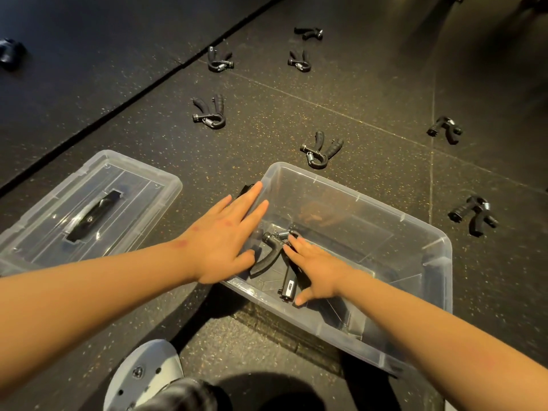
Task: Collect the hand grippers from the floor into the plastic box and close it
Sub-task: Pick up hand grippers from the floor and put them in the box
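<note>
A clear plastic box [415, 232] stands open on the dark floor. One black hand gripper [268, 256] lies on its bottom near the left wall. My right hand [314, 268] is inside the box, fingers spread flat on that gripper. My left hand [228, 241] is flat with straight fingers over the box's left rim. The clear lid [89, 203] with a black handle lies on the floor to the left. Several more hand grippers lie on the floor beyond the box, the nearest [320, 149] just behind it, others to the left [210, 112] and right [473, 215].
A black mat edge [118, 108] runs diagonally across the floor at upper left. A grey shoe [148, 375] and a dark trouser leg show at the bottom. A dark object [10, 53] lies at the far left.
</note>
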